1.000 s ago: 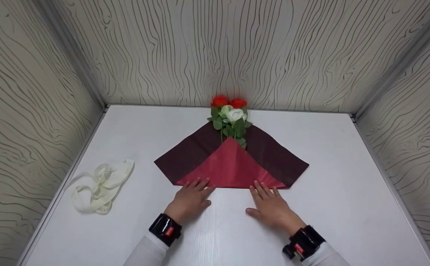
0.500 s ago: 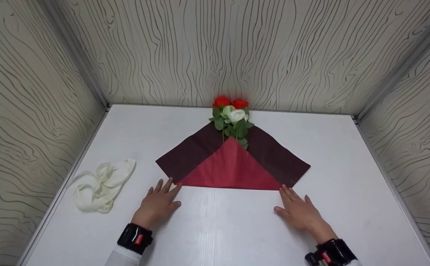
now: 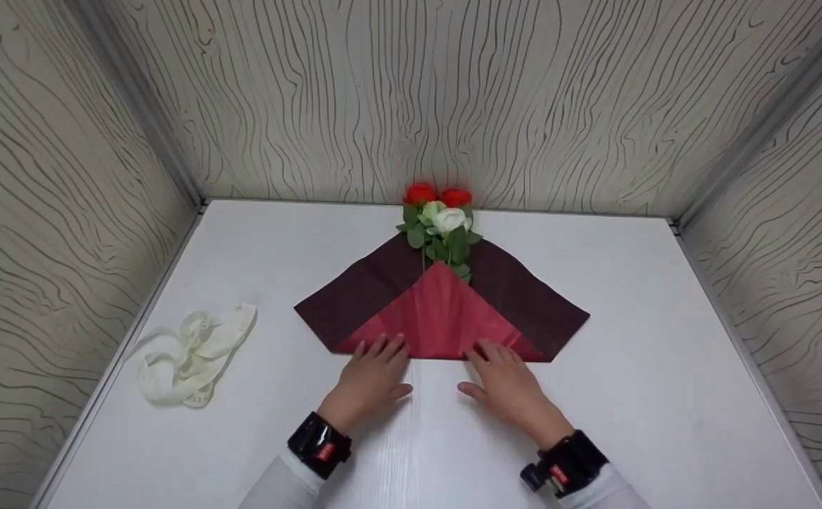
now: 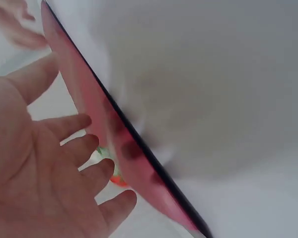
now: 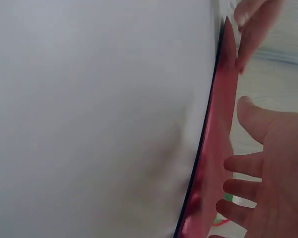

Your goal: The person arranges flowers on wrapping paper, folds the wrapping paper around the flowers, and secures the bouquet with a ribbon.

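Observation:
A sheet of wrapping paper, dark maroon with a red folded-up flap [image 3: 439, 311], lies on the table in the head view. Artificial flowers [image 3: 446, 223], two red and a white one with green leaves, stick out past its top; their lower stems are hidden under the flap. My left hand [image 3: 368, 382] is laid with straight fingers over the left part of the bottom fold. On the right part of that fold, my right hand [image 3: 513, 389] lies likewise, fingers extended. Both wrist views show the palms, the left palm [image 4: 49, 163] and right palm [image 5: 283, 173], beside the red paper.
A loose, tangled cream ribbon [image 3: 195, 357] with faint lettering lies on the left of the white table [image 3: 665, 396]. Patterned panels [image 3: 411, 99] with grey posts enclose the table at the back and both sides.
Both hands first slid outward along the bottom fold to its corners, then came back inward toward the middle. The paper, flowers and ribbon stayed in place.

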The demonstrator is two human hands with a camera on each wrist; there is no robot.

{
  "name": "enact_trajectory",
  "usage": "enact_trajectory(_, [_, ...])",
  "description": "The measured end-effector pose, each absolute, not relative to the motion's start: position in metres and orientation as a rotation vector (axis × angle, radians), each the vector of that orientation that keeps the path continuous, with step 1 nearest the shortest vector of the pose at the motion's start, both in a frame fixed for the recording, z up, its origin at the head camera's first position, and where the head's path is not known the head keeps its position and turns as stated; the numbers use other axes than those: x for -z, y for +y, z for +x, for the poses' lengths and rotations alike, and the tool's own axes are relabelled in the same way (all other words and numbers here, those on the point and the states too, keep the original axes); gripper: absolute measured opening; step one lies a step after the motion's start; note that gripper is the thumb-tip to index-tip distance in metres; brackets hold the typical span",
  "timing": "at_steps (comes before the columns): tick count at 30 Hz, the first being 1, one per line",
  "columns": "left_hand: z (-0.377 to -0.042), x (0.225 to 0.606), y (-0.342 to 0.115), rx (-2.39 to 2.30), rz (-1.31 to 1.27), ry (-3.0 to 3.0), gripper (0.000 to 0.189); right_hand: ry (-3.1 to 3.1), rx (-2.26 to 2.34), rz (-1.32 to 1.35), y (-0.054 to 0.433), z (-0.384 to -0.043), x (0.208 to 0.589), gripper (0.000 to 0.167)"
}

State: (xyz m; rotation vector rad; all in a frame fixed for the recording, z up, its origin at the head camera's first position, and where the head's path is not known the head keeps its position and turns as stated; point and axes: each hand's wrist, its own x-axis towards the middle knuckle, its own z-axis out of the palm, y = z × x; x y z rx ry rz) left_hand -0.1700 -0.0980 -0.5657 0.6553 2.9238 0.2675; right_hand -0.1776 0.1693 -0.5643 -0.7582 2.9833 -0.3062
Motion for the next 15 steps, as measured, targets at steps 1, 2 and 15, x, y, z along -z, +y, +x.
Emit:
enact_trajectory(1, [-0.171, 0.565, -0.091, -0.254, 0.677, 2.916, 0.065, 2.972, 0.317, -0.788, 0.161, -0.179, 0.565, 0.065])
enact_trajectory(2, [-0.173, 0.565, -0.084, -0.234, 0.689, 2.909, 0.064, 2.958, 0.329, -0.808, 0.154, -0.18, 0.565, 0.064])
enact_trajectory(15, [-0.177, 0.568, -0.071, -0.177, 0.711, 2.826, 0.062, 2.865, 0.128, -0.734, 0.14, -0.18, 0.574, 0.066])
